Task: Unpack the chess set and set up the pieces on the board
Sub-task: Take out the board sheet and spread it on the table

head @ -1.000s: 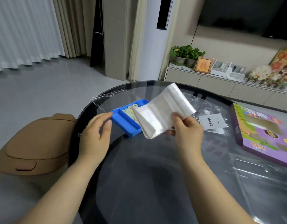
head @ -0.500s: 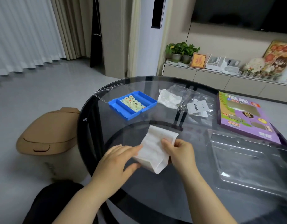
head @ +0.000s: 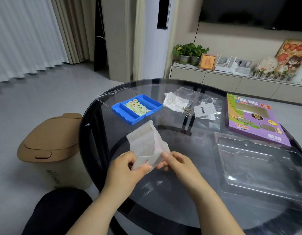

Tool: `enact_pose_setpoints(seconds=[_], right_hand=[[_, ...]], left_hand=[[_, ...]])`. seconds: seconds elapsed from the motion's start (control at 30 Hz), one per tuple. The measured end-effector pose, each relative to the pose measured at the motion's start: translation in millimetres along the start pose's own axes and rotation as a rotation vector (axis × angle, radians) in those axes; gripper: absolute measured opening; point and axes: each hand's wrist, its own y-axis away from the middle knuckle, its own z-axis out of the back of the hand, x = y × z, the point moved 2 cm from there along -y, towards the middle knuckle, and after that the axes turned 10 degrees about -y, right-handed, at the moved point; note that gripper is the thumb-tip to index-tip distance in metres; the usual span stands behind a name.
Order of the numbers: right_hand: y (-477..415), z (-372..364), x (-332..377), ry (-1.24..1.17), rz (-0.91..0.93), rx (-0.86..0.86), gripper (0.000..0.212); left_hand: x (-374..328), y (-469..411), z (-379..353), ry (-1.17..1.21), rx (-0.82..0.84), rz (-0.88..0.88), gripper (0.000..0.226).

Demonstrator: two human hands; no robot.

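Since half a second ago, the folded white sheet (head: 144,143) has been raised at its far end and partly opened, and the left hand (head: 128,168), earlier laid on it with straight fingers, is now curled at its near edge. The sheet is held above the glass table (head: 163,209), towards the near left side of the table, standing tilted with its far corner up; a little red print is seen inside the fold. Its near left corner is pinched between the thumb and curled fingers of the left hand. Its near right layer is pinched by the thumb and fingertips of the right hand (head: 177,165), the other fingers being curled beneath.

Taken from the sheet, the blue tray (head: 152,106) is seen at 12 o'clock, well apart, with pale round chess pieces (head: 136,106) packed in its middle compartment; the two outer compartments are seen bare. A clear lid (head: 111,97) is laid flat against the tray's far left side. At 1 o'clock a crumpled white bag (head: 174,103), a clear plastic bag (head: 194,96) and a printed card (head: 204,111) are gathered together. A purple box (head: 252,119) is laid at 2 o'clock, and a clear blister tray (head: 259,167) at 3 o'clock. A tan bin (head: 50,145) is stood on the floor at 9 o'clock.
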Motion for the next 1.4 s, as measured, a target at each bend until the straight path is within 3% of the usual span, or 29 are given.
enact_pose_setpoints(seconds=[0.2,0.27,0.37,0.6,0.8,0.93,1.03,1.13,1.2,1.27,1.4], right_hand=[[-7,1,9,0.011,-0.084,0.029,0.044],[-11,1,10,0.043,-0.091,0.031,0.036],[-13,6,9,0.022,-0.082,-0.013,0.025],[-9,25,11,-0.082,-0.106,-0.066,0.022],[-5,45,11,0.135,-0.15,-0.025,0.02],[-3,39,28,0.356,-0.168,0.084,0.003],[-9,29,53,0.329,-0.024,0.076,0.031],[-11,10,83,0.296,0.133,0.147,0.033],[-12,-4,99,0.279,0.174,0.241,0.024],[-9,-15,110,0.303,0.209,0.294,0.004],[-7,-18,115,0.298,0.242,0.146,0.025]], left_hand=[[-5,-2,-2,0.014,0.084,0.043,0.036],[-9,-1,0,0.05,0.109,0.05,0.022],[-8,-1,5,0.182,0.139,0.109,0.02],[17,-19,35,0.688,-0.073,0.269,0.016],[38,-46,69,0.625,-0.234,0.324,0.022],[29,-64,76,0.434,-0.182,0.23,0.02],[9,-75,77,0.263,-0.038,0.039,0.027],[-19,-79,76,0.132,0.114,-0.132,0.035],[-36,-80,76,0.098,0.162,-0.219,0.038],[-51,-80,76,0.072,0.169,-0.289,0.035],[-68,-78,73,0.097,0.053,-0.321,0.021]])
